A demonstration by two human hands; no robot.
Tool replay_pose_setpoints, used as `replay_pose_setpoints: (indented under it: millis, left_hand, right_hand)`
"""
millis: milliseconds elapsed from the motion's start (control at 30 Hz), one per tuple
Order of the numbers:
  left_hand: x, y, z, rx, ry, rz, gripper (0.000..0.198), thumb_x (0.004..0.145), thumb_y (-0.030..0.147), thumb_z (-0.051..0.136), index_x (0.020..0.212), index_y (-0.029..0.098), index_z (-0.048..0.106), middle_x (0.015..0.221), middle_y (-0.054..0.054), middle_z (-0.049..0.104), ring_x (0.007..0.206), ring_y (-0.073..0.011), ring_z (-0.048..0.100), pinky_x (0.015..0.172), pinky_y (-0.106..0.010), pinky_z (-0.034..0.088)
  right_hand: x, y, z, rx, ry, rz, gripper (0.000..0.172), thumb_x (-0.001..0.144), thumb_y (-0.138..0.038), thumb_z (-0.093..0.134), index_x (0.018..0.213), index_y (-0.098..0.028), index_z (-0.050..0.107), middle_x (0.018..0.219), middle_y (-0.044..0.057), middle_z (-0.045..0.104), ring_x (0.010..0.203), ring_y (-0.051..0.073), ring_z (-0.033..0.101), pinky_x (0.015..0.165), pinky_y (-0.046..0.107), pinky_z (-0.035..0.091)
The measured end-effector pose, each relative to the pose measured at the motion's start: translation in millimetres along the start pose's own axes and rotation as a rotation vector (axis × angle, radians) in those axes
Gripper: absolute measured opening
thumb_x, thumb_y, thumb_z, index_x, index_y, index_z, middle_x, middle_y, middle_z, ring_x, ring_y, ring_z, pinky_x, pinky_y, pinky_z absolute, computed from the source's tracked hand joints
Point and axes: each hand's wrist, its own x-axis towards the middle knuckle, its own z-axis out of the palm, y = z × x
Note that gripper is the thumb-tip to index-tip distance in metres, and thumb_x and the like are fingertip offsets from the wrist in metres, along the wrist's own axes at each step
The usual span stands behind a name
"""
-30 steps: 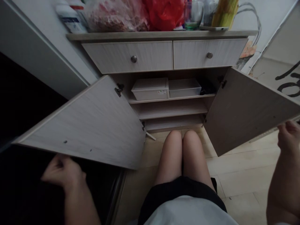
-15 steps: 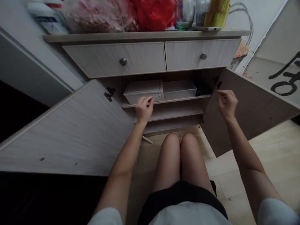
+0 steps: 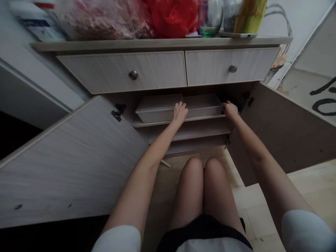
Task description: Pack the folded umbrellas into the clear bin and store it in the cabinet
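Note:
Inside the open cabinet, a translucent plastic storage box [image 3: 203,107] rests on the upper shelf. My left hand [image 3: 180,112] is at its front left corner, fingers bent over the edge. At the opposite front corner, the fingers of my right hand [image 3: 231,110] are closed on the box's right side. Directly left of it stands a white lidded box [image 3: 154,111] with a small label, partly behind my left hand. A dark item [image 3: 228,95] lies in shadow beyond my right hand, its kind unclear.
The left cabinet door [image 3: 78,161] and right cabinet door [image 3: 283,129] stand wide open on either side. Two lower shelves [image 3: 202,128] lie beneath. Above are two knobbed drawers [image 3: 157,71]. The top carries a red plastic bag [image 3: 172,17], a glass [image 3: 211,17] and a white bottle [image 3: 39,22].
Both hands have reached forward into the cabinet. My left hand moved right to the storage box's left corner, and my right hand moved left from beside the door to its right corner.

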Motion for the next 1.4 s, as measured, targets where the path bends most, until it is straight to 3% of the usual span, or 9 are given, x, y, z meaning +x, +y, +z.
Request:
replay_pose_setpoints:
  millis: [233, 433, 733, 1000, 1267, 1400]
  left_hand:
    - [10, -7, 12.6, 0.043, -0.008, 0.045, 0.044, 0.093, 0.007, 0.032, 0.097, 0.009, 0.076, 0.106, -0.023, 0.069, 0.12, -0.0348, 0.05, 0.098, -0.048, 0.033]
    - [8, -13, 12.9, -0.032, 0.031, 0.021, 0.037, 0.095, 0.011, 0.039, 0.094, 0.011, 0.076, 0.105, -0.02, 0.071, 0.119, -0.0347, 0.05, 0.099, -0.048, 0.031]
    - [-25, -8, -8.1, -0.179, 0.216, 0.065, 0.02, 0.094, 0.022, 0.058, 0.091, 0.022, 0.078, 0.105, -0.01, 0.074, 0.109, -0.0313, 0.052, 0.094, -0.05, 0.033]
    - [-113, 12, -40.6, -0.176, 0.27, 0.168, 0.018, 0.096, 0.025, 0.059, 0.093, 0.026, 0.077, 0.103, -0.008, 0.074, 0.109, -0.0295, 0.055, 0.09, -0.047, 0.033]
    - [-226, 36, -43.0, -0.114, 0.355, 0.232, 0.016, 0.098, 0.024, 0.058, 0.096, 0.026, 0.074, 0.097, -0.002, 0.077, 0.1, -0.0238, 0.058, 0.084, -0.04, 0.033]
    - [-278, 47, -41.0, -0.174, 0.321, 0.23, 0.022, 0.097, 0.018, 0.056, 0.101, 0.028, 0.075, 0.096, -0.002, 0.077, 0.099, -0.0235, 0.06, 0.083, -0.04, 0.033]
  right_hand:
    - [11, 3, 8, -0.044, -0.019, -0.012, 0.039, 0.097, -0.016, 0.04, 0.124, -0.018, 0.069, 0.12, 0.015, 0.067, 0.096, 0.024, 0.064, 0.072, 0.03, 0.044]
    - [9, 2, -4, -0.052, 0.011, -0.011, 0.038, 0.098, -0.013, 0.037, 0.116, -0.015, 0.071, 0.116, 0.016, 0.069, 0.091, 0.023, 0.063, 0.069, 0.031, 0.038]
    - [-41, 24, -30, 0.014, 0.199, -0.082, 0.038, 0.098, -0.02, 0.035, 0.106, -0.016, 0.073, 0.104, 0.013, 0.069, 0.083, 0.021, 0.059, 0.066, 0.031, 0.035]
    - [-134, 30, -46, 0.101, 0.234, -0.224, 0.036, 0.1, -0.028, 0.039, 0.098, -0.016, 0.073, 0.095, 0.012, 0.07, 0.082, 0.022, 0.061, 0.07, 0.031, 0.04]
    - [-244, 20, -40, 0.152, 0.261, -0.312, 0.033, 0.103, -0.027, 0.041, 0.092, -0.019, 0.072, 0.085, 0.008, 0.069, 0.077, 0.019, 0.061, 0.072, 0.028, 0.043]
    - [-289, 15, -38, 0.155, 0.23, -0.355, 0.031, 0.103, -0.027, 0.043, 0.093, -0.021, 0.071, 0.082, 0.007, 0.068, 0.075, 0.02, 0.062, 0.071, 0.029, 0.044]
